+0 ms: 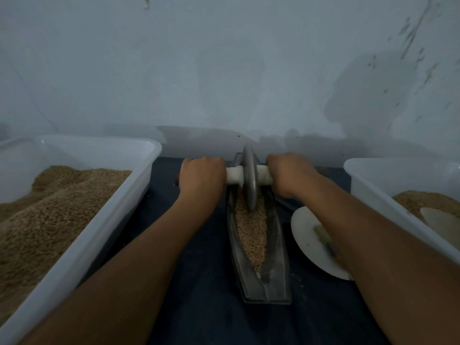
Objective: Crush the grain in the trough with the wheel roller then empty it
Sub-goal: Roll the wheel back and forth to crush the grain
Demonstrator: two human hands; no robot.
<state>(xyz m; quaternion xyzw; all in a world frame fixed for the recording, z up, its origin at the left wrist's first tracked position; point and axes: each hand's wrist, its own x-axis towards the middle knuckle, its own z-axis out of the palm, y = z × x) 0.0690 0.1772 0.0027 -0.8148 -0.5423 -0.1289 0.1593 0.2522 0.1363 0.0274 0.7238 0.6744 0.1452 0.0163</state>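
Behind both hands stands a pale blue wall [224, 58], with dark marks on its part beyond the right hand. Under the hands lies a dark cloth [199, 282]. Outside the left hand is a big white tub [104, 215], filled high with brown grain meal [49, 215]. Outside the right hand is a second white tub [368, 185] with less of the same meal [423, 200] in it, and a pale flat thing lies on that meal (I cannot tell what it is).

Between the two forearms, the long metal trough [258, 270] lies on the cloth, with its near end pointing to the person. The grain [250, 232] fills the narrow groove of the trough. Under the right forearm, just beside the trough, is a white plate [308, 235] with a small brush on it, partly hidden by the arm.

The metal wheel [250, 180] stands upright in the far part of the trough, between the two hands, with its lower edge in the grain. Its white handle [234, 175] sticks out to both sides. The left hand [201, 178] is closed around the left end of the handle, and the right hand [288, 175] is closed around the right end, with the knuckles of both up.
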